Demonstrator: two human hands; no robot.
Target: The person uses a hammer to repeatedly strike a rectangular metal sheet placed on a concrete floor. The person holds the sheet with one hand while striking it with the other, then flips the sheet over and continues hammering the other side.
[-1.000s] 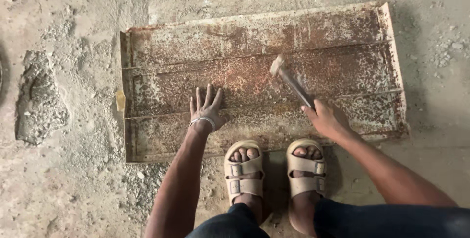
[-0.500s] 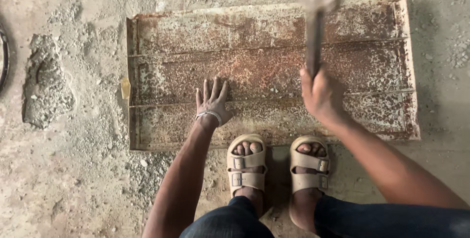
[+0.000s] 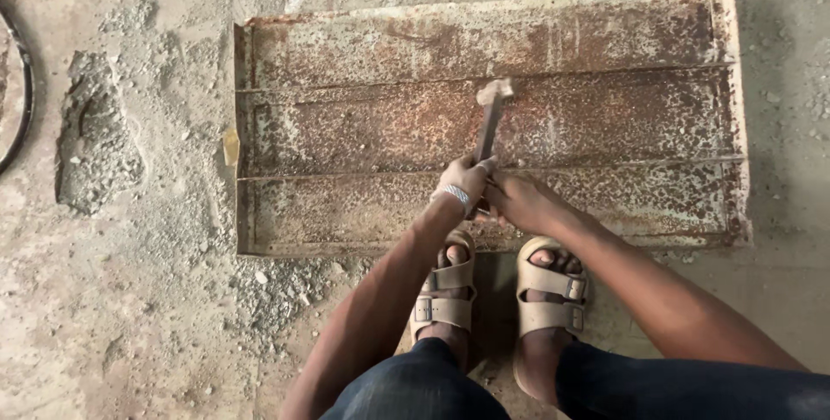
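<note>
Now both the left hand (image 3: 465, 180) and right hand (image 3: 519, 202) clench the wooden-handled hammer (image 3: 489, 122), its head lowered onto the rusty ribbed steel panel's (image 3: 605, 117) middle, the left having quit the panel.

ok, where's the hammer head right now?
Head view: hammer head rests on the rusty panel's middle strip, ahead of both hands.

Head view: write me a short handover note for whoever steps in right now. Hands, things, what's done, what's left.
Left hand and right hand: both grip the hammer handle, head down on the middle channel of the rusty metal tray.
Tray lies flat on the concrete floor, in front of the sandalled feet.
Done: grey debris lies scattered along the tray's left and near edges.
Left: crust and rust cover all three channels.
</note>
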